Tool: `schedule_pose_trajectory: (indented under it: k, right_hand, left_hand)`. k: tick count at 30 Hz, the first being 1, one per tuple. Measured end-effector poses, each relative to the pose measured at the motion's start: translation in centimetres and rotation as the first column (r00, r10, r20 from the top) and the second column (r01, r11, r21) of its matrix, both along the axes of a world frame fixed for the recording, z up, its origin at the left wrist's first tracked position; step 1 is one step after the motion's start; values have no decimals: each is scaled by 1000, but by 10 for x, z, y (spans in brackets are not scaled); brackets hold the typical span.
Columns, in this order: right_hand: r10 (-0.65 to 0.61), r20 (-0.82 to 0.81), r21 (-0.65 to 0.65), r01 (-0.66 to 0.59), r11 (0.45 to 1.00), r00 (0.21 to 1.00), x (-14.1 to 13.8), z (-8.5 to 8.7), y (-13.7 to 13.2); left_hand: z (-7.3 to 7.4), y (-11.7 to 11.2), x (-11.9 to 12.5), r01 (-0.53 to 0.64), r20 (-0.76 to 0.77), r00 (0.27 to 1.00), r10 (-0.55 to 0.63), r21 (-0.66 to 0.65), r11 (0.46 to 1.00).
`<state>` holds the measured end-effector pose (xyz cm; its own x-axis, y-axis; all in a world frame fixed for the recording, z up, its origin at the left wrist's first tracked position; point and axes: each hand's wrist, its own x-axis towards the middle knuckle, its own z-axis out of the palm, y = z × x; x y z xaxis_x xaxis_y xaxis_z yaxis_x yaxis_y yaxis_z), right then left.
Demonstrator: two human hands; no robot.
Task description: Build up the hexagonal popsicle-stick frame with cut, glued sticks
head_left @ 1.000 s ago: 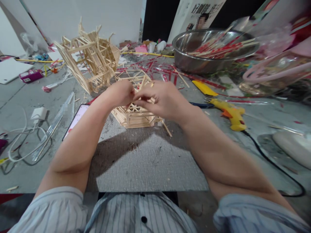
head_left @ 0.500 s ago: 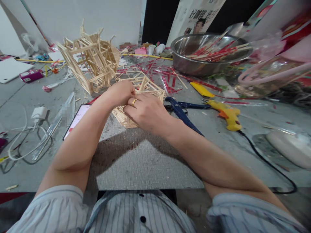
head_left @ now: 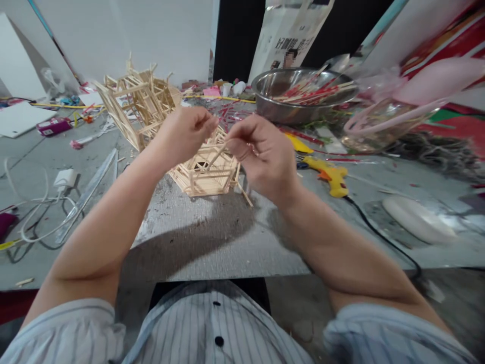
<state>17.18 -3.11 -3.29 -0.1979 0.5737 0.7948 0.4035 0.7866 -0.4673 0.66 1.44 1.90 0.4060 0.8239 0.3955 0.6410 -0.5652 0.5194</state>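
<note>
1. Left hand [head_left: 185,134] is curled, fingertips pinched together; what they grip is unclear.
2. Right hand [head_left: 265,156] pinches a thin stick [head_left: 216,154] just above the small stick frame [head_left: 204,178] on the grey mat [head_left: 212,242].
3. Poster [head_left: 288,35] writing behind the steel bowl [head_left: 273,108] is unreadable.

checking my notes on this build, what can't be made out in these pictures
Head view, left hand: its curled fingers hide whether it pinches anything.
Head view, thin stick in the right hand: its lower end merges with the frame.
Head view, small stick frame: far side behind both hands.
Head view, poster: print blurred and cut by the top edge.
</note>
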Motion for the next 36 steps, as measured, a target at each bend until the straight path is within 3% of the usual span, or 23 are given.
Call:
schedule_pose_trajectory:
  k: [2, 4, 8, 11, 14, 17, 20, 22, 23, 24, 26, 28, 30, 32, 36]
  right_hand:
    - [91, -248, -97, -118, 988, 964, 6, -2, -6]
    - [122, -404, -183, -211, 960, 907, 8, -9, -9]
    - [101, -519, -326, -305, 895, 849, 7, -28, -12]
    - [113, -538, -373, -357, 856, 835, 4, -39, -15]
    - [113, -532, -397, -365, 842, 839, 1, -48, -17]
    - [118, -447, -424, -326, 845, 887, 1, -50, -19]
    - [38, -247, -425, -143, 894, 968, 17, -42, -17]
    - [-201, -20, -380, 178, 908, 979, 37, -32, -12]
    - [-359, 140, -336, 385, 860, 923, 49, -28, -8]
    - [-482, 302, -302, 563, 770, 822, 60, -27, -4]
    - [-572, 592, -260, 807, 531, 568, 79, -30, 5]
    - [-427, 801, -257, 886, 387, 419, 90, -42, 13]
    - [-258, 889, -288, 899, 330, 379, 92, -56, 19]
    - [-210, 905, -295, 901, 319, 371, 89, -66, 21]
    - [-298, 859, -304, 883, 357, 416, 86, -68, 19]
  left_hand:
    - [-5, -22, 2, 172, 153, 974, -166, -30, 985]
    - [-13, -41, 5, 284, 313, 920, -236, -119, 951]
    - [-33, -63, 12, 382, 559, 820, -121, -377, 844]
    - [-45, -66, 16, 399, 611, 792, -3, -514, 760]
    - [-53, -67, 16, 351, 597, 799, 79, -568, 744]
    - [-60, -71, 11, 288, 567, 819, 94, -546, 787]
    - [-69, -75, 1, 191, 512, 856, 68, -436, 879]
    - [-76, -76, -6, 132, 489, 870, 68, -364, 922]
    - [-79, -75, -8, 107, 484, 872, 73, -334, 937]
    - [-82, -73, -10, 88, 483, 873, 74, -305, 948]
    - [-88, -69, -13, 57, 473, 878, 71, -250, 967]
    - [-92, -64, -13, 37, 460, 886, 60, -198, 980]
    - [-96, -61, -13, 36, 451, 892, 40, -160, 986]
    - [-99, -60, -13, 50, 440, 898, 13, -131, 990]
    - [-105, -62, -11, 93, 396, 917, -54, -79, 993]
